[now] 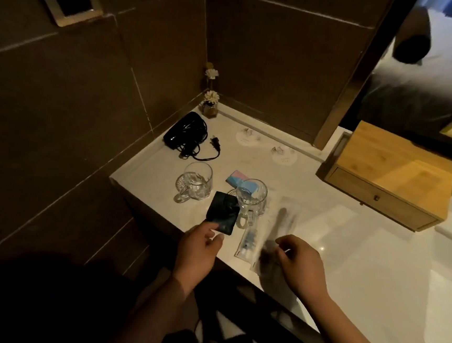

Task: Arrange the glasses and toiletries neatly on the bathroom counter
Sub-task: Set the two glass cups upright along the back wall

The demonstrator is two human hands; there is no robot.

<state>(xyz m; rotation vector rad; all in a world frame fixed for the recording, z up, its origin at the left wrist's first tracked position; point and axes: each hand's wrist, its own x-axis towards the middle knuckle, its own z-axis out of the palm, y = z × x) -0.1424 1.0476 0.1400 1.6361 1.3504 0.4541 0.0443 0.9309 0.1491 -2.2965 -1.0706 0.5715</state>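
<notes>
Two clear glass mugs stand on the pale counter [247,162]: the left mug [195,184] and the right mug [250,199]. A pink and blue packet [236,178] lies just behind the right mug. My left hand [199,247] pinches the near corner of a black sachet [222,212] between the mugs. My right hand [303,263] grips a dark, motion-blurred comb in a clear wrapper [279,230]. Beside it lies a clear-wrapped toothbrush kit [249,240].
A black hair dryer [186,131] with coiled cord and plug lies at the back left. A small flower jar [211,104] sits in the corner. Two round paper coasters [248,136] [283,154] lie near the wall. A wooden drawer box [391,175] stands right; the basin [401,282] below it.
</notes>
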